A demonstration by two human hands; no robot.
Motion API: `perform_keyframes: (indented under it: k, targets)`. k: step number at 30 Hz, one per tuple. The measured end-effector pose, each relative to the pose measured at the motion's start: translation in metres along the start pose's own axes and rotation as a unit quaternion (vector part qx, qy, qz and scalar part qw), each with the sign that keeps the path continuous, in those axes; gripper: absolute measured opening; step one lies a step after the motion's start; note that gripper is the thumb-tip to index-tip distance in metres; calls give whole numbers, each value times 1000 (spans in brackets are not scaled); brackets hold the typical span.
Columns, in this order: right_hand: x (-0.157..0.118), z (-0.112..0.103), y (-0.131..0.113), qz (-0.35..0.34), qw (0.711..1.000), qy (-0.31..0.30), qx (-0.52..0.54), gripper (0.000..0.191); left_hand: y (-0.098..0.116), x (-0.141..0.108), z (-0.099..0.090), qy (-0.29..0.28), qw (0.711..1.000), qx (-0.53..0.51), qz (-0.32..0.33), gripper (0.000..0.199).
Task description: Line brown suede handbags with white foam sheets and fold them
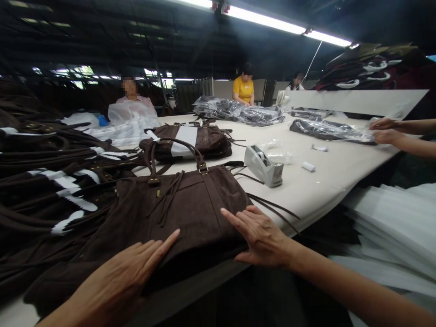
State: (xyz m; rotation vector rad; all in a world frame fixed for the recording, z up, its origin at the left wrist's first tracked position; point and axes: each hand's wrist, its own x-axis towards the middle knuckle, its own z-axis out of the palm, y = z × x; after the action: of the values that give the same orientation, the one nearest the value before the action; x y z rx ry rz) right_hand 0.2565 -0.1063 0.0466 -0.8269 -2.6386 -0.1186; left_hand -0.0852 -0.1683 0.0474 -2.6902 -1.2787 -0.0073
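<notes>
A dark brown handbag [190, 209] with two handles, tassels and a small metal tag lies on the pale table in front of me. My left hand [126, 268] rests against its lower front, index finger stretched out, holding nothing. On the bag's right side lies my right hand [260, 234], fingers spread and thumb apart near the bottom edge. Behind this bag sits another brown handbag [204, 143] with a white paper band [184, 141] around it. A grey tape dispenser [264, 165] stands to the right of the bags.
Many brown bags with white-wrapped handles [64, 181] are piled at the left. Plastic-wrapped bags [238, 110] lie farther back. At right, another person's hands [388, 131] touch a wrapped bag [327, 129]. White sheets [398, 227] are stacked below the table's right edge. Several people work beyond.
</notes>
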Motion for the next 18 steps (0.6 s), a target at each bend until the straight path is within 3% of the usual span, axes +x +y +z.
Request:
perform_keyframes:
  k: [2,6,9,12,14,16,18]
  targets:
    - [12,-8,2,-12,997,-78,-5,105,-2,7,-7,-23,999,-34,17,105]
    - [17,-5,6,-61,988,-141,0,76,-4,5,-7,-4,997,-37,73,88]
    - [3,15,5,-123,989,-85,-18,57,3,-5,3,56,990,3,133,70]
    - [-14,36,1,-175,983,36,-51,49,11,-16,15,106,986,37,126,63]
    - [-21,43,-3,-172,978,97,-70,47,11,-21,20,126,984,51,114,61]
    - [-25,42,-5,-155,979,105,-81,47,7,-26,23,141,981,61,121,60]
    - [-26,35,-7,-127,986,68,-82,52,0,-31,22,142,981,78,111,64]
